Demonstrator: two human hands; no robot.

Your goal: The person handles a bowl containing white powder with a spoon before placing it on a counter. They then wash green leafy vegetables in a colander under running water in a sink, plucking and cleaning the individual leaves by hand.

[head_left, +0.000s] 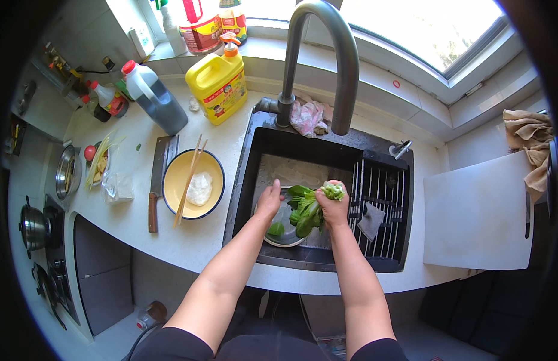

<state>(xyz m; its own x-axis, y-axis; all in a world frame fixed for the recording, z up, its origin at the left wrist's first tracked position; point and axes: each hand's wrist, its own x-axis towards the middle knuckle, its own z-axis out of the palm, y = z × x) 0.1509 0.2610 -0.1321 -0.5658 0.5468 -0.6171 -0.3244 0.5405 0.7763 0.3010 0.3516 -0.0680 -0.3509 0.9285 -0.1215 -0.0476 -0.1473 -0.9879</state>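
Note:
Over the black sink (pixel 244 198), my right hand (pixel 335 210) is closed round the pale stem end of a bunch of leafy greens (pixel 304 212). Its dark green leaves hang down to the left. Below them a round basin of water (pixel 286 243) sits in the sink, partly hidden by the greens and my arms. A loose green leaf (pixel 276 229) lies in it. My left hand (pixel 269 201) is at the basin's left side, fingers stretched out and holding nothing. Whether it touches the rim I cannot tell.
A curved faucet (pixel 346 72) arches over the sink, with a drying rack (pixel 392 198) at its right. Left stand an enamel bowl (pixel 214 161) with chopsticks, a cleaver (pixel 159 171) and a yellow jug (pixel 217 87). A white cutting board (pixel 478 210) lies at the right.

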